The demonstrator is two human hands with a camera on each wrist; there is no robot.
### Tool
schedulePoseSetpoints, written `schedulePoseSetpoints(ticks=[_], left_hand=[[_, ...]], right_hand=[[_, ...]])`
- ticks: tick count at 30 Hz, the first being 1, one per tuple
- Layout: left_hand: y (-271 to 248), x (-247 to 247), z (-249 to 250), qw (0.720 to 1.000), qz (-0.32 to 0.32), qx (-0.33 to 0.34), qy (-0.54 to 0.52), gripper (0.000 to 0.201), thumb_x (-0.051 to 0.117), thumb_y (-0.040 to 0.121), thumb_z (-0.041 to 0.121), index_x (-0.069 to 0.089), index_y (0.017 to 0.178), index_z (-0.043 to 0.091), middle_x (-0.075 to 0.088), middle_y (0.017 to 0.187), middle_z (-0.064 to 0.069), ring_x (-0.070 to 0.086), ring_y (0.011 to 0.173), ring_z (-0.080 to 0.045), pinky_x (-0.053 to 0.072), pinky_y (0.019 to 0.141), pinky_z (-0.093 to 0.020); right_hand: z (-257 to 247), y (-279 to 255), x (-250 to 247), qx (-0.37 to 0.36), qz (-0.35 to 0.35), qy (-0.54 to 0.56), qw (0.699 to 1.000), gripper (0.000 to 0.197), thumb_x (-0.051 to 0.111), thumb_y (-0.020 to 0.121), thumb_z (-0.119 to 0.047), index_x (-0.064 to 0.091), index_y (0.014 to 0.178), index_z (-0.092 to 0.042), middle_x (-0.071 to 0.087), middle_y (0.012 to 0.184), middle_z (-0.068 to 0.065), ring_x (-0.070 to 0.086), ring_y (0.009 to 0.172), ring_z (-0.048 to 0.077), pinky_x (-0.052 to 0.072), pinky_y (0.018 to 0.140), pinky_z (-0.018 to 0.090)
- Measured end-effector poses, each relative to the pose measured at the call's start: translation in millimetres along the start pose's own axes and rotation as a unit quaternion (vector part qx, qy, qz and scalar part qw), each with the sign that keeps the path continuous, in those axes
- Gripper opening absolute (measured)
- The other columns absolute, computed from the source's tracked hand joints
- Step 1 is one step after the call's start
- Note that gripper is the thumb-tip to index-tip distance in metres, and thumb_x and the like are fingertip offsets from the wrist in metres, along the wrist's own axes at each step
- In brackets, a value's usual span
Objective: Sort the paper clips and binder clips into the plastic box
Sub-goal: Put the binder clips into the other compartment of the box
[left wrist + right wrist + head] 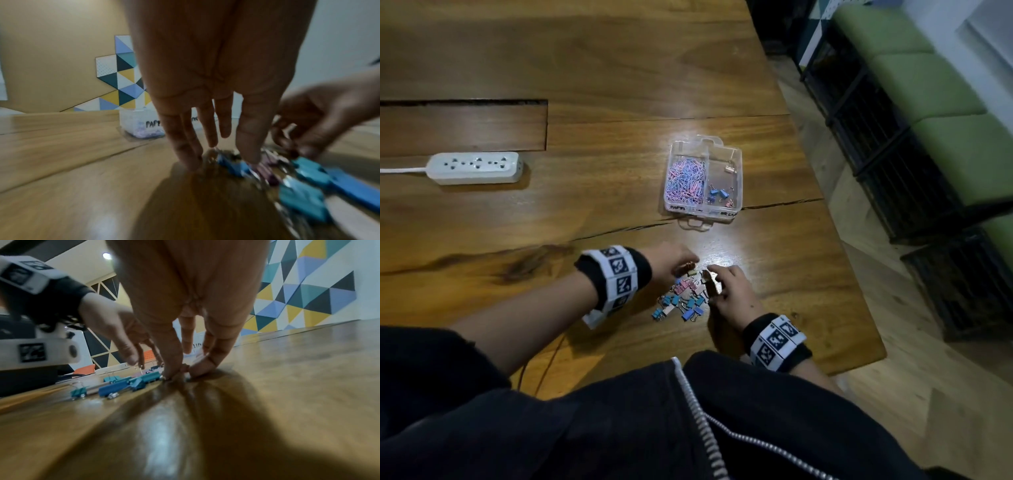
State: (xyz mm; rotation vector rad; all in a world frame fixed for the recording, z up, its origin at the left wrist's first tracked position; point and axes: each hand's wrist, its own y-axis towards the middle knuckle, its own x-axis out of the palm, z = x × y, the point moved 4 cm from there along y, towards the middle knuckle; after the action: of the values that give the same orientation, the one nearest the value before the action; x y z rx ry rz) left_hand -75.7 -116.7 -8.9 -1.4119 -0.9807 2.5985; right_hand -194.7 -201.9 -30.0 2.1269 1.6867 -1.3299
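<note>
A dark jacket with a white zip fills the near foreground, and both forearms reach from it over the table, whose right edge runs close beside the right wrist, with floor beyond. The binder clips, blue, teal and pink with wire handles, lie in a loose pile between the hands, near the front edge. The left hand reaches down at the pile's far side with fingers extended and slightly apart; a brownish clip sits at its fingertips in the head view, but the left wrist view is too blurred to show a firm pinch. The right hand stands at the pile's right side, and its wrist view shows thumb and fingertips pressed together against the wood; whether they hold a clip cannot be told. Bare wood lies between pile and box. The clear box holds pink and blue paper clips in its left compartment and a few binder clips in the right ones. Well left lies a white power strip.
</note>
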Motion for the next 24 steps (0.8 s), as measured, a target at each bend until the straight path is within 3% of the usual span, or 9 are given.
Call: schedulePoseSetpoints(ticks=[2, 6, 10, 15, 18, 21, 24], left_hand=[[-6.2, 11.8, 2.7, 0.997, -0.003, 0.029, 0.076, 0.061, 0.053, 0.089, 0.012, 0.029, 0.143, 0.025, 0.036, 0.147, 0.003, 0.037, 0.126, -0.02, 0.035, 0.104, -0.032], [-9.9, 21.5, 6.1, 0.99, 0.022, 0.049, 0.131, 0.051, 0.049, 0.092, 0.015, 0.036, 0.14, 0.025, 0.037, 0.141, -0.003, 0.039, 0.123, -0.023, 0.041, 0.101, -0.034], [-11.9, 22.3, 6.1, 0.994, 0.06, 0.027, 0.089, 0.032, 0.048, 0.091, 0.011, 0.053, 0.123, 0.015, 0.048, 0.126, -0.008, 0.046, 0.113, -0.023, 0.043, 0.096, -0.033], [-15.5, 23.6, 6.3, 0.995, 0.093, 0.002, 0.045, 0.023, 0.052, 0.09, 0.014, 0.056, 0.112, 0.011, 0.052, 0.116, -0.006, 0.05, 0.104, -0.02, 0.042, 0.087, -0.026], [-15.5, 20.5, 4.4, 0.997, 0.076, -0.018, 0.022, 0.019, 0.055, 0.087, 0.012, 0.057, 0.105, 0.01, 0.052, 0.109, -0.004, 0.052, 0.1, -0.02, 0.045, 0.084, -0.026], [-12.8, 12.5, 2.3, 0.997, 0.063, -0.038, -0.019, 0.013, 0.056, 0.084, 0.006, 0.059, 0.096, 0.009, 0.051, 0.101, -0.004, 0.05, 0.088, -0.017, 0.046, 0.079, -0.025], [-8.0, 3.5, -0.6, 0.992, 0.056, -0.057, -0.093, 0.01, 0.055, 0.084, 0.002, 0.061, 0.092, 0.006, 0.055, 0.093, -0.002, 0.051, 0.081, -0.014, 0.044, 0.066, -0.015]], right_hand=[[-5.8, 6.4, -0.8, -0.025, -0.005, -0.034, 0.999, 0.056, 0.058, 0.081, -0.001, 0.043, 0.133, -0.018, 0.04, 0.125, 0.007, 0.046, 0.11, 0.019, 0.034, 0.094, 0.019], [-12.3, 13.1, 0.0, -0.036, -0.008, -0.069, 0.997, 0.042, 0.054, 0.084, -0.003, 0.052, 0.125, -0.015, 0.041, 0.119, 0.008, 0.045, 0.109, 0.022, 0.034, 0.09, 0.019], [-10.1, 11.9, -0.2, -0.04, -0.006, -0.096, 0.995, 0.027, 0.054, 0.086, -0.008, 0.059, 0.112, -0.011, 0.045, 0.114, 0.008, 0.045, 0.106, 0.021, 0.034, 0.087, 0.019], [-0.9, 6.5, -5.4, -0.033, 0.023, -0.112, 0.993, 0.013, 0.056, 0.085, -0.011, 0.062, 0.096, -0.008, 0.052, 0.105, 0.007, 0.05, 0.098, 0.02, 0.043, 0.086, 0.024], [0.7, 6.1, -6.6, -0.037, 0.027, -0.102, 0.994, 0.016, 0.054, 0.084, -0.007, 0.06, 0.099, -0.01, 0.057, 0.104, 0.007, 0.053, 0.095, 0.019, 0.048, 0.088, 0.029], [3.9, 7.0, -9.4, -0.009, 0.02, -0.071, 0.997, 0.019, 0.051, 0.087, -0.007, 0.06, 0.103, -0.01, 0.057, 0.107, 0.008, 0.055, 0.097, 0.02, 0.046, 0.085, 0.024], [6.6, 7.9, -11.2, 0.004, 0.015, -0.066, 0.998, 0.018, 0.05, 0.088, -0.006, 0.061, 0.101, -0.008, 0.056, 0.109, 0.01, 0.055, 0.099, 0.022, 0.046, 0.086, 0.026]])
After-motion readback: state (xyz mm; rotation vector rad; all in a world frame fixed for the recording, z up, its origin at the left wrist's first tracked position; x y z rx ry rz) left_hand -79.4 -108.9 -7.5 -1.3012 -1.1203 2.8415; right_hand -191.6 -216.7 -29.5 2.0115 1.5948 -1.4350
